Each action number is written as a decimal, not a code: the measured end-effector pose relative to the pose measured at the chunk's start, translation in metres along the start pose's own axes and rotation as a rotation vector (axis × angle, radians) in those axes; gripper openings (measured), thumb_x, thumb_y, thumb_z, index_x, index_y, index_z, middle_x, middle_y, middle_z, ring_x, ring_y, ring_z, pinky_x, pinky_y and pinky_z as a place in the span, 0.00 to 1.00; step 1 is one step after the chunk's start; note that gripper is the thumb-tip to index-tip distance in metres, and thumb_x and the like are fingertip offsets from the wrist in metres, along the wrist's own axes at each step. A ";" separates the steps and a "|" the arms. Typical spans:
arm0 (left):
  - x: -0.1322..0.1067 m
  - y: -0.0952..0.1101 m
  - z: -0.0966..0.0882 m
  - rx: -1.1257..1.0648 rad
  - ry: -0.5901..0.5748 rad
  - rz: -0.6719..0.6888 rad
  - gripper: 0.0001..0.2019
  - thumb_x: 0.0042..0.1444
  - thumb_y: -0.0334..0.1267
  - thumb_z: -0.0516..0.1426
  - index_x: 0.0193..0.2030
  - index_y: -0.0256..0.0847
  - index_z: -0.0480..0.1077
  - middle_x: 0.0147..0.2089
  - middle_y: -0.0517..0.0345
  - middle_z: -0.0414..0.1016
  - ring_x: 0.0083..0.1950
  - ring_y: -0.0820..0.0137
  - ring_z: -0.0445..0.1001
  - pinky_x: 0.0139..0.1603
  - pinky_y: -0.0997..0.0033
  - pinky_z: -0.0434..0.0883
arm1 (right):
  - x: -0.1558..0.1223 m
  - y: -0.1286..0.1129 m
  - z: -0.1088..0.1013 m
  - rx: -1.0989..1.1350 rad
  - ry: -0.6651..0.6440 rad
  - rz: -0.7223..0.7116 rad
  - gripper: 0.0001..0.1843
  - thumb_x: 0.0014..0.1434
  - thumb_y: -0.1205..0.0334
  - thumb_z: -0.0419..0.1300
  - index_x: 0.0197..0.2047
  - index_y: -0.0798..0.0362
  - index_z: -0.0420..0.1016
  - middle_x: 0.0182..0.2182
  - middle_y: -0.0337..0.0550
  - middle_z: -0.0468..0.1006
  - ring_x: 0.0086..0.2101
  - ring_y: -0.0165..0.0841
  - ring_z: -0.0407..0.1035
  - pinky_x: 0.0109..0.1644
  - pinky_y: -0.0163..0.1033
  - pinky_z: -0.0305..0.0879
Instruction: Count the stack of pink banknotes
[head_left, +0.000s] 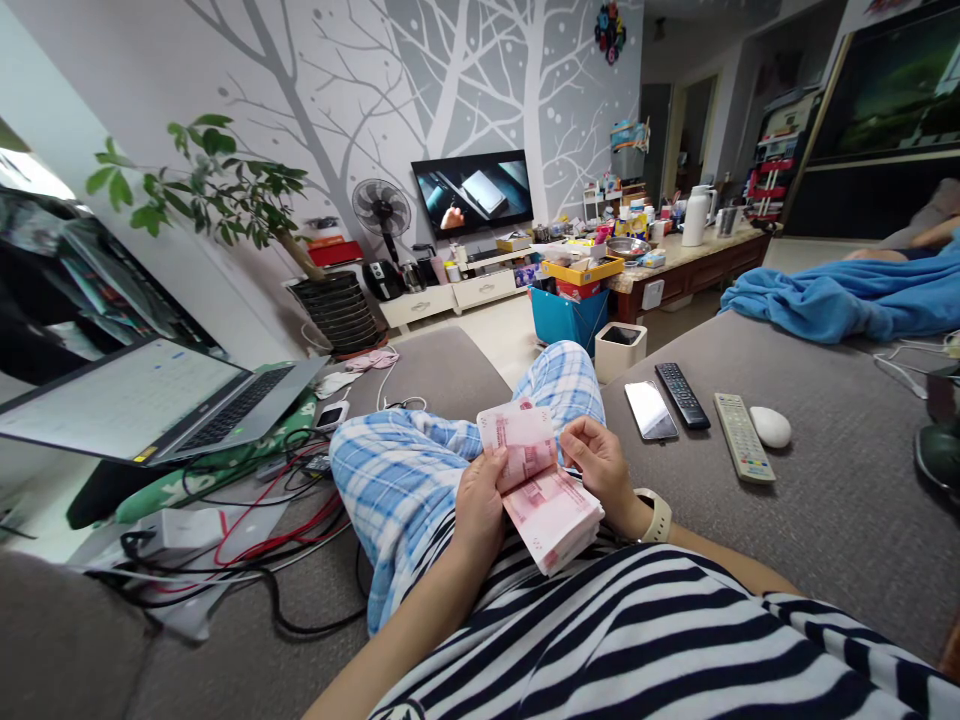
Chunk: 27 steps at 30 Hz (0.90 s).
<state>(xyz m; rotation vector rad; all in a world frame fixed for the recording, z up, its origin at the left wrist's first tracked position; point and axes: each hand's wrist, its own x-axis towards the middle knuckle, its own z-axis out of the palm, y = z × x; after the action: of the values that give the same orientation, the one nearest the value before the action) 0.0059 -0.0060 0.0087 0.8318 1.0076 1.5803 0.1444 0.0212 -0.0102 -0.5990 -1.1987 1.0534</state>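
Note:
A thick stack of pink banknotes point(553, 512) lies over my lap, bent across its middle so that the upper part stands raised. My left hand point(481, 500) is closed round the stack's left side, its thumb lying on the raised notes. At the right edge of the raised part, my right hand point(600, 462) has its fingers curled together in a pinch; the fingertips meet the notes' edge. How many notes that pinch holds is hidden. A pale watch point(658, 516) sits on the right wrist. Blue checked trousers point(397, 470) cover the crossed legs beneath.
On the grey sofa to the right lie a phone point(651, 410), a black remote point(682, 395), a beige remote point(742, 437) and a white mouse point(770, 427). Leftward are an open laptop point(240, 405) and tangled cables point(270, 575). A bin point(621, 352) stands ahead.

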 end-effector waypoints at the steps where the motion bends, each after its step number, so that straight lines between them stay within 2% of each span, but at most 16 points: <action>1: -0.001 0.001 0.001 -0.013 -0.015 -0.022 0.09 0.45 0.42 0.62 0.31 0.40 0.74 0.31 0.56 0.79 0.33 0.62 0.77 0.40 0.62 0.73 | 0.001 0.001 0.000 -0.001 0.007 0.007 0.15 0.55 0.51 0.62 0.27 0.52 0.66 0.20 0.34 0.66 0.22 0.27 0.59 0.27 0.34 0.58; 6: 0.002 -0.003 -0.002 -0.068 -0.081 -0.105 0.12 0.44 0.40 0.63 0.36 0.38 0.74 0.33 0.54 0.80 0.34 0.61 0.78 0.43 0.58 0.74 | 0.004 0.006 0.000 0.041 -0.010 0.052 0.15 0.54 0.50 0.63 0.28 0.52 0.66 0.21 0.33 0.64 0.22 0.26 0.58 0.27 0.33 0.56; 11: 0.007 -0.008 -0.008 -0.038 -0.069 -0.087 0.14 0.42 0.39 0.65 0.36 0.36 0.74 0.33 0.53 0.80 0.34 0.63 0.78 0.44 0.61 0.73 | 0.004 0.006 0.000 -0.013 -0.034 0.050 0.19 0.56 0.50 0.61 0.22 0.52 0.62 0.18 0.32 0.60 0.21 0.26 0.53 0.26 0.34 0.53; 15: 0.007 -0.008 -0.008 -0.015 -0.071 -0.074 0.16 0.41 0.40 0.66 0.37 0.36 0.74 0.33 0.54 0.80 0.35 0.63 0.78 0.44 0.60 0.73 | 0.005 0.005 0.000 -0.020 -0.029 0.058 0.20 0.55 0.49 0.61 0.21 0.52 0.62 0.18 0.32 0.60 0.21 0.26 0.53 0.25 0.34 0.52; 19: 0.008 -0.006 -0.007 -0.013 -0.056 -0.038 0.13 0.43 0.42 0.64 0.35 0.38 0.75 0.33 0.55 0.79 0.34 0.64 0.77 0.42 0.63 0.73 | 0.005 0.005 0.000 -0.023 -0.031 0.062 0.19 0.55 0.49 0.60 0.21 0.52 0.62 0.18 0.33 0.61 0.21 0.27 0.53 0.26 0.35 0.52; 23: 0.010 -0.007 -0.008 0.008 0.032 0.053 0.11 0.45 0.44 0.61 0.31 0.38 0.75 0.32 0.57 0.79 0.33 0.67 0.75 0.39 0.67 0.71 | 0.003 0.004 0.000 -0.028 -0.032 0.049 0.19 0.56 0.50 0.60 0.21 0.52 0.62 0.18 0.33 0.61 0.21 0.26 0.52 0.26 0.35 0.51; 27: 0.012 -0.009 -0.009 0.032 0.108 0.066 0.13 0.45 0.46 0.61 0.32 0.37 0.75 0.34 0.57 0.79 0.35 0.67 0.75 0.41 0.67 0.70 | 0.001 -0.001 0.000 -0.018 -0.041 0.014 0.19 0.58 0.52 0.59 0.22 0.52 0.63 0.18 0.32 0.60 0.21 0.26 0.51 0.25 0.34 0.50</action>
<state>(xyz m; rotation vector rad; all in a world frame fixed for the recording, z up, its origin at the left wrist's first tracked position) -0.0017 0.0051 -0.0031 0.8158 1.0940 1.6839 0.1444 0.0220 -0.0092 -0.6034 -1.2422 1.0720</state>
